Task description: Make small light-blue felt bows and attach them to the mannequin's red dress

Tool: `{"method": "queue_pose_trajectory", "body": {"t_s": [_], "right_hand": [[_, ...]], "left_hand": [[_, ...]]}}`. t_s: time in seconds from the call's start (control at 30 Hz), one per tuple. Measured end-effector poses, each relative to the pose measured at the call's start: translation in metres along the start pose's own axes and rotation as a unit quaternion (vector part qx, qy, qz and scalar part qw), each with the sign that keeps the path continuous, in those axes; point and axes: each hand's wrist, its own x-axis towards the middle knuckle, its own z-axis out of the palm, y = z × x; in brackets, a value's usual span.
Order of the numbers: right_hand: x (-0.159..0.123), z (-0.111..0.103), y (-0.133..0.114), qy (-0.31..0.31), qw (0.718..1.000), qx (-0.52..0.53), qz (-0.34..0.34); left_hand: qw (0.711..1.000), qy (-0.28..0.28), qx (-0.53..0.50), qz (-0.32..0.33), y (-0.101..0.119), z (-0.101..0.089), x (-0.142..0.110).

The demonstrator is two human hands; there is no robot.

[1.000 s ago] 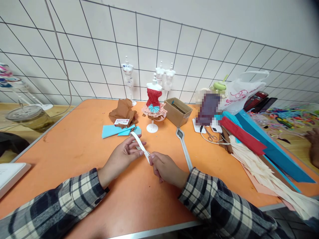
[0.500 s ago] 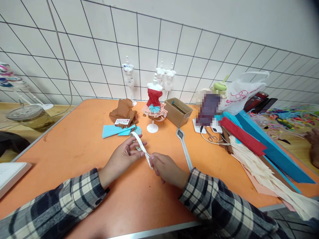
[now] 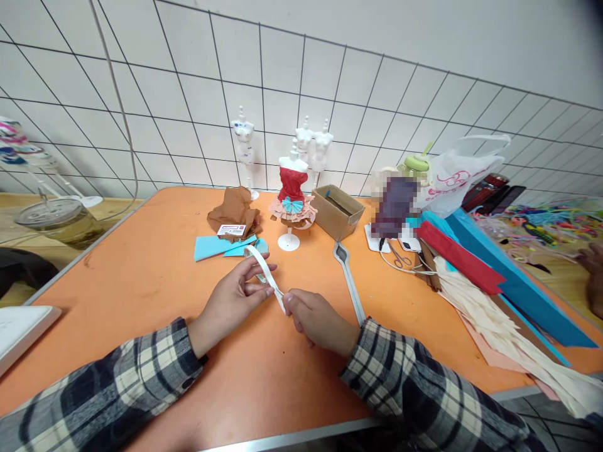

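Observation:
My left hand [image 3: 234, 302] holds a narrow roll of white tape [image 3: 260, 259] between thumb and fingers, above the orange table [image 3: 245, 389]. The roll is tilted, and part of its ring is hidden behind my fingers. With thumb and index finger, my right hand [image 3: 316, 319] pinches the white strip at the roll's lower right end. Both hands are close together. Beyond them stands a small white dress form [image 3: 288, 242] wearing a red bodice [image 3: 293, 182], a frilled pink skirt [image 3: 301, 216] and a light blue bow [image 3: 291, 205].
Brown crepe paper [image 3: 230, 210] and light blue paper [image 3: 211, 247] lie at back left. A cardboard box [image 3: 346, 220] stands behind a grey-white strip [image 3: 351, 285]. Scissors [image 3: 400, 257], coloured paper [image 3: 461, 251] and a plastic bag [image 3: 447, 182] are right. Another person's hand [image 3: 594, 276] shows at the edge.
The tape's lower end has shifted slightly upward, nearer my right fingertips, and the roll has tilted a little. Both hands keep nearly the same place and grip.

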Motion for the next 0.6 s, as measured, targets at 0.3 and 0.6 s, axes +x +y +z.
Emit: {"method": "queue_pose_trajectory", "body": {"t_s": [0.3, 0.6], "right_hand": [[0.003, -0.002, -0.001, 0.089, 0.994, -0.017, -0.059], [0.010, -0.012, -0.002, 0.072, 0.997, -0.025, -0.032]], "left_hand": [[1.000, 0.008, -0.030, 0.002, 0.000, -0.002, 0.000], [0.999, -0.010, -0.040, 0.002, 0.003, -0.004, 0.001]]}}
